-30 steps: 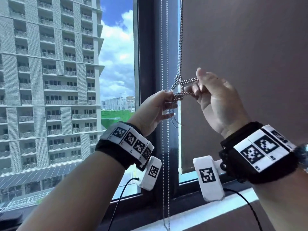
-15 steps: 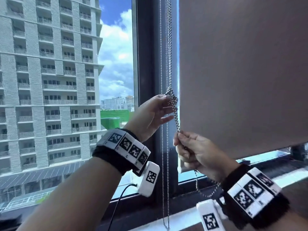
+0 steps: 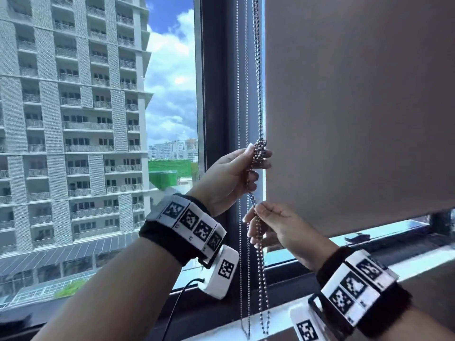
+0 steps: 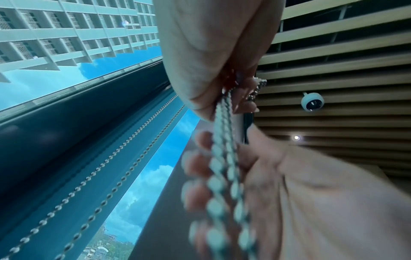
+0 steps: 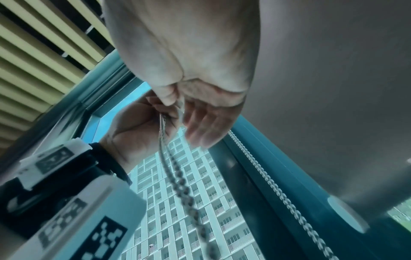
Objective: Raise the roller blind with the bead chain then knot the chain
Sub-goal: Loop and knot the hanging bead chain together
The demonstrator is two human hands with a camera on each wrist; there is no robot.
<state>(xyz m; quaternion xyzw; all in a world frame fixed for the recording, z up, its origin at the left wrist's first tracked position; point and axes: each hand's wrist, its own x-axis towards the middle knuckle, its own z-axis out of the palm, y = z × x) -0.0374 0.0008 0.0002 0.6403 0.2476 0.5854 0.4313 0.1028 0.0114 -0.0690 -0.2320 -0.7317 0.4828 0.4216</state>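
The right hand (image 3: 283, 230) is nearest, low beside the window ledge (image 3: 418, 262). Its fingers (image 3: 261, 212) are narrow, with thumb and forefinger pinching the doubled bead chain (image 3: 258, 242) just below the other hand. From the right wrist view the same pinch shows, with the remaining fingers (image 5: 200, 126) loosely spread below it and the chain (image 5: 177, 172) running down past them, blurred.

Just above, the left hand (image 3: 231, 175) has its fingers (image 3: 256, 166) curled round the chain, holding a bunched knot (image 3: 259, 150) of beads at the fingertips. In the left wrist view the two strands (image 4: 222, 158) emerge from between those fingers (image 4: 244, 98) and pass down to the right hand (image 4: 300, 184); the beads there are out of focus.

Below the right fingers the loop of chain hangs free to the ledge. Above the left fingers, the chain rises straight up along the dark window frame (image 3: 216, 94). A second, thinner pair of bead strands (image 3: 238, 70) hangs just to the left of both hands, untouched.

To the right of the fingers, and behind them, hangs the grey roller blind (image 3: 357, 107), its bottom edge at about the height of the right hand, with a strip of glass showing beneath. Beyond the glass, left of the fingers, stands a tall apartment block (image 3: 69, 119) under blue sky with clouds.
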